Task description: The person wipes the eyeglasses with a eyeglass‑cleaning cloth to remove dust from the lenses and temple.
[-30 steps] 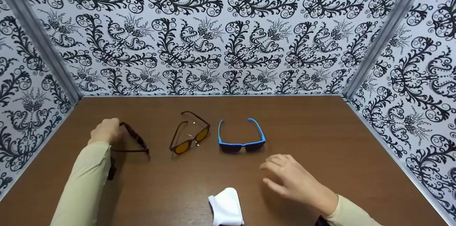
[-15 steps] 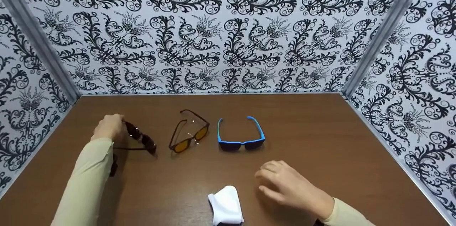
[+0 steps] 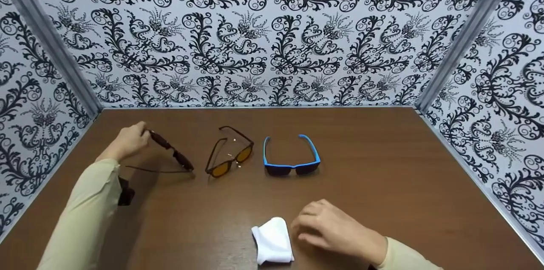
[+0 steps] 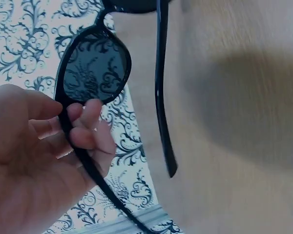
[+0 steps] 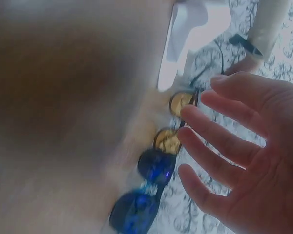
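My left hand (image 3: 131,140) pinches a dark pair of sunglasses (image 3: 172,151) near the hinge, at the left of the table. In the left wrist view, thumb and fingertips grip one temple of these sunglasses (image 4: 95,68) beside a round dark lens, while the other temple hangs free. My right hand (image 3: 335,229) hovers with loosely bent fingers just right of a folded white cloth (image 3: 274,241), holding nothing. In the right wrist view, the fingers of the right hand (image 5: 234,141) are spread and relaxed, and the cloth (image 5: 200,29) appears beyond them.
Amber-lensed glasses (image 3: 229,163) lie unfolded right of the held pair. Blue-framed sunglasses (image 3: 292,169) lie beside them, temples pointing to the back. Patterned walls enclose the brown table (image 3: 403,185) at the back and both sides.
My left hand has lifted the dark sunglasses off the table, and their front has swung slightly right. The right hand has drifted left and nearer, toward the white cloth.
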The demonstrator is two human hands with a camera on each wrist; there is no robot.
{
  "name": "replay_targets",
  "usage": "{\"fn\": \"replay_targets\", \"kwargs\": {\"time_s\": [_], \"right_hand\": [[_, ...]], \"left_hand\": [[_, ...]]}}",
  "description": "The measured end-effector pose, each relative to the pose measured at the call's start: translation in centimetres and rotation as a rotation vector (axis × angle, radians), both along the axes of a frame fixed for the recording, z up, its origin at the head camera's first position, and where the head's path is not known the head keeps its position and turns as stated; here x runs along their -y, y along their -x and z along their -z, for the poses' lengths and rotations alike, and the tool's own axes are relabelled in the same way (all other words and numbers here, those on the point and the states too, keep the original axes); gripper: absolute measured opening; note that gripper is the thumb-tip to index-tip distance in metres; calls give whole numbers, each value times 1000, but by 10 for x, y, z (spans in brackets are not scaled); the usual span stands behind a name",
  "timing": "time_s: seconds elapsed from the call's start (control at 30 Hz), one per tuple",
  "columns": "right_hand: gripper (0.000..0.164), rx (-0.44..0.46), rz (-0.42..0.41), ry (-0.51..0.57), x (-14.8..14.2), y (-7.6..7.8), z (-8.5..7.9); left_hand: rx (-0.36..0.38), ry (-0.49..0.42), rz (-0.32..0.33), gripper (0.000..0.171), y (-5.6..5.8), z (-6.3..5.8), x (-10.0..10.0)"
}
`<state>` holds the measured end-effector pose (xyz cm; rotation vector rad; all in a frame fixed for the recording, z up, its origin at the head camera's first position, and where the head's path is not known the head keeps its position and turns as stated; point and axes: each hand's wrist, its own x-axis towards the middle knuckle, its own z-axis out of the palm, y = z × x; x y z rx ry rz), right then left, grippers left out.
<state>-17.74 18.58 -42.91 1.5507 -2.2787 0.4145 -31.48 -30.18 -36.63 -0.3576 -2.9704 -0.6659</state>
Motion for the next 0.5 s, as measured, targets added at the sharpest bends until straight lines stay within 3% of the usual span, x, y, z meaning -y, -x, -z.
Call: {"fn": "replay_targets", "kwargs": {"time_s": [0.37,0.5], "right_hand": [[17,-50,-212,-138,58,-4,-14],[11,-72,-212,-219,70,-1,-14]], "left_hand": [[-35,-12,22,11,-16,-22,-18],[-54,-11,28,12,-23,-29,-26]]}}
